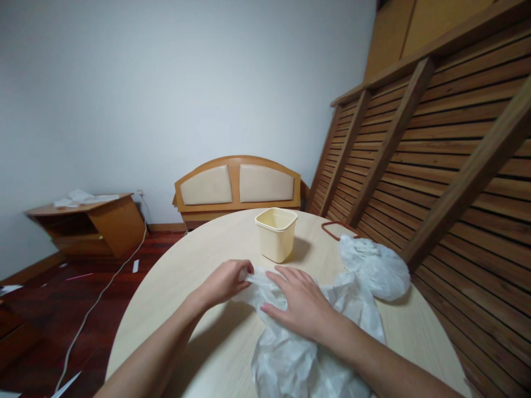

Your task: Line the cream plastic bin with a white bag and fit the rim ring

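White bag (282,354): here it is, thin and crumpled, sprawled across the round counter (178,265) on the near side of the bin (277,243) and spreading out to the near right of it.
Left hand (230,282): in close, to the near left of the bin, and that grip is together, fingers curled and clamped on the bag's edge.
Right hand (301,301): on the near side of the bin, over the plastic and touching it, grip apart, thumb well clear of the fingers.
Bin: pale yellow, squarish, upright and open-topped, standing just beyond both hands.
White bundle (384,273): puffed up, right of the bin, meeting the bag; where one ends and the other begins, I can't call it.
Ring (329,235): red-brown, lying flat, right of the bin and near the bundle.
Headboard (235,188): arched wood with two cream panels, out behind the bin.
Slatted frame (384,143): big, wooden, tilted, towering right of the bin.
Cabinet (120,226): well left of the bin, papers (78,196) scattered on top.
Cord (99,298): pale, snaking over the dark red floor (110,320), left of the bin.
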The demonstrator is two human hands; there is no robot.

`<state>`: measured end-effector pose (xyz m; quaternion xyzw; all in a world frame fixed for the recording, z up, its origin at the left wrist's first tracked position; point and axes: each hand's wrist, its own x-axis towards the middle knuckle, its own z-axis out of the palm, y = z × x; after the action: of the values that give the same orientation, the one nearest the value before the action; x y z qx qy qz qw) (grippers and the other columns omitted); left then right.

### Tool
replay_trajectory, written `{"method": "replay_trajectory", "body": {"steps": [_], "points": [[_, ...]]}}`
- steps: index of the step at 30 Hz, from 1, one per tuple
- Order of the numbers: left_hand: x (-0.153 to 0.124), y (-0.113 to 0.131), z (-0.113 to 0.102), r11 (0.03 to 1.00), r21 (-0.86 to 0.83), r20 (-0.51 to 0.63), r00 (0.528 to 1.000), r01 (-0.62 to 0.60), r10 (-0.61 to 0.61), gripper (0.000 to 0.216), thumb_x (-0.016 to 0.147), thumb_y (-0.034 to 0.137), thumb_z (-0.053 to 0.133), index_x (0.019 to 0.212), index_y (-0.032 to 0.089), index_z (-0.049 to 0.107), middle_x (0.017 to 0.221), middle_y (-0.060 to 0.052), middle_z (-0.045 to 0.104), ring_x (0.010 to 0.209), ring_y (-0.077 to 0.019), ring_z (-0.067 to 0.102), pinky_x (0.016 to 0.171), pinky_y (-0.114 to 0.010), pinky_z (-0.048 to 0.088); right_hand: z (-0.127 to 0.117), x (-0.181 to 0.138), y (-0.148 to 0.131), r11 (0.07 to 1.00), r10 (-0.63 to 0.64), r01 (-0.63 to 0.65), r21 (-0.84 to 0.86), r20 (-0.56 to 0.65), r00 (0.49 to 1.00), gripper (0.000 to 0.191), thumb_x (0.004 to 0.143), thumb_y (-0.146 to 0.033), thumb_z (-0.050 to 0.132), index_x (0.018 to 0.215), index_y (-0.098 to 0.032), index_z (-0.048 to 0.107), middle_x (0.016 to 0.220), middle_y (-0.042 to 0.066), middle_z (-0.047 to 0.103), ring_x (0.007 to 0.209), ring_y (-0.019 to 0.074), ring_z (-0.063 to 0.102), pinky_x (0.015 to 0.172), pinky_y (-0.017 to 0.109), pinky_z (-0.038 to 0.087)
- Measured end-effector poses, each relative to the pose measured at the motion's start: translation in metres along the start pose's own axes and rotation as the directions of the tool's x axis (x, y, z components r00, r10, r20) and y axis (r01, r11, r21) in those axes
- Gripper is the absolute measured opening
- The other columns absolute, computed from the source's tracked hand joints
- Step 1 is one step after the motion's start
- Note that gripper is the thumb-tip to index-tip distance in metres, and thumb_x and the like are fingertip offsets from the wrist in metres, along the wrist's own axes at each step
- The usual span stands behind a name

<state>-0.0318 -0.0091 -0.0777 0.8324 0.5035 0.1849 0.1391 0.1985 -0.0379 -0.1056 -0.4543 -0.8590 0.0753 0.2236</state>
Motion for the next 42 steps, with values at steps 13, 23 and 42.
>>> {"method": "replay_trajectory", "body": {"steps": [13,23,42], "points": [[0.003,-0.035,0.005,0.999,0.014,-0.022,0.999,-0.041,0.041,0.031,0.074,0.024,0.073,0.105,0.022,0.07,0.12,-0.01,0.067,0.108,-0.0271,0.065,0.096,-0.038,0.05,0.006,-0.008,0.006,0.994,0.048,-0.024,-0.104,0.238,0.97,0.067,0.086,-0.032,0.07,0.148,-0.02,0.047,0.157,0.022,0.041,0.138,0.0408,0.047,0.113,0.063,0.034],[0.044,-0.015,-0.01,0.928,0.067,-0.285,0.885,-0.365,0.369,0.056,0.093,0.032,0.061,0.147,0.025,0.048,0.154,-0.015,0.046,0.143,-0.0292,0.043,0.119,-0.051,0.035,-0.004,0.01,0.025,0.989,-0.072,0.09,-0.118,0.151,0.986,0.038,0.088,-0.004,0.049,0.111,-0.023,0.071,0.122,0.009,0.071,0.109,0.0246,0.068,0.09,0.033,0.054],[0.111,-0.036,-0.006,0.904,-0.229,-0.461,0.858,-0.36,0.225,0.022,0.092,0.024,0.058,0.11,0.019,0.07,0.122,-0.014,0.064,0.118,-0.0249,0.06,0.108,-0.043,0.046,-0.16,0.071,0.056,0.974,-0.219,0.181,-0.139,-0.353,0.909,0.039,0.088,-0.007,0.051,0.113,-0.024,0.076,0.121,0.006,0.072,0.111,0.0242,0.067,0.1,0.039,0.053]]}}
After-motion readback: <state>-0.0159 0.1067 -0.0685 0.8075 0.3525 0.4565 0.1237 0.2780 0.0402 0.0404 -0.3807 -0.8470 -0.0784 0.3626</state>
